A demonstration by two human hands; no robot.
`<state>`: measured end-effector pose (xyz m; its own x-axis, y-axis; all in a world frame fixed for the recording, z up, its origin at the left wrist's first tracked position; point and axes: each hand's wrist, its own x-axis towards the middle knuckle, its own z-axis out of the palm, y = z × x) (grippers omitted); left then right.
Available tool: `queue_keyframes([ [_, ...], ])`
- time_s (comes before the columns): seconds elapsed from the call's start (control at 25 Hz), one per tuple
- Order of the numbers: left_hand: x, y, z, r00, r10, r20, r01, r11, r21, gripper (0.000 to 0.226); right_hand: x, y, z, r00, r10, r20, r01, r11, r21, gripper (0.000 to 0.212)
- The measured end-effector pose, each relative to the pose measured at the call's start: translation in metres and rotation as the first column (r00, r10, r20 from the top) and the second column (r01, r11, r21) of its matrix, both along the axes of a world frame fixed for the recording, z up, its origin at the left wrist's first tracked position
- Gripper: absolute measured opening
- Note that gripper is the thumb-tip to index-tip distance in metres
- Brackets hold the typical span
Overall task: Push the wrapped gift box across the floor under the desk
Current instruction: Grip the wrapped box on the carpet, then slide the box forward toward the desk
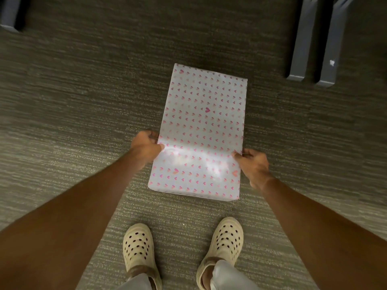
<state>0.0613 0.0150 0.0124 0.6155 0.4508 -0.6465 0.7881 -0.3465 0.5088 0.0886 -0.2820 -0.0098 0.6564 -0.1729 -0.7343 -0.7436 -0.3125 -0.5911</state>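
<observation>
The gift box (201,126) is a long flat parcel in white paper with small pink hearts. It lies on the grey-green carpet (83,101) in front of my feet, its long side pointing away from me. My left hand (145,146) grips its left edge near the close end, thumb on top. My right hand (252,166) holds the right edge opposite, thumb also on the paper. Grey desk legs (312,45) stand at the far right, beyond the box.
Another dark grey leg (12,13) shows at the top left corner. My two cream clogs (137,248) (225,241) stand just behind the box. Open carpet stretches ahead between the two sets of legs.
</observation>
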Motion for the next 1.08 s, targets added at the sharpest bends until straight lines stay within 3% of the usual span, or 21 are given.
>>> queue_keyframes([
  [0.28,0.041,0.001,0.029,0.996,-0.081,0.024,0.081,0.997,-0.005,0.029,0.037,-0.01,0.045,0.998,0.031,0.05,-0.031,0.999,-0.015,0.008],
  [0.48,0.098,0.018,0.041,0.984,-0.149,0.1,0.156,0.985,-0.075,0.017,0.08,0.003,0.069,0.995,-0.002,0.095,0.004,1.0,-0.019,0.022],
  [0.68,0.147,0.032,0.037,0.933,-0.24,0.267,0.296,0.936,-0.192,0.019,0.125,0.001,0.068,0.981,0.068,0.184,-0.077,0.996,0.041,0.021],
  [0.88,0.221,0.014,0.007,0.957,-0.189,0.219,0.21,0.974,-0.079,0.019,0.19,-0.006,0.043,0.962,0.062,0.265,-0.076,0.996,0.042,0.025],
  [1.08,0.279,0.007,-0.013,0.948,-0.132,0.29,0.17,0.979,-0.109,0.022,0.254,-0.012,0.026,0.947,0.043,0.318,-0.047,0.999,0.004,0.04],
])
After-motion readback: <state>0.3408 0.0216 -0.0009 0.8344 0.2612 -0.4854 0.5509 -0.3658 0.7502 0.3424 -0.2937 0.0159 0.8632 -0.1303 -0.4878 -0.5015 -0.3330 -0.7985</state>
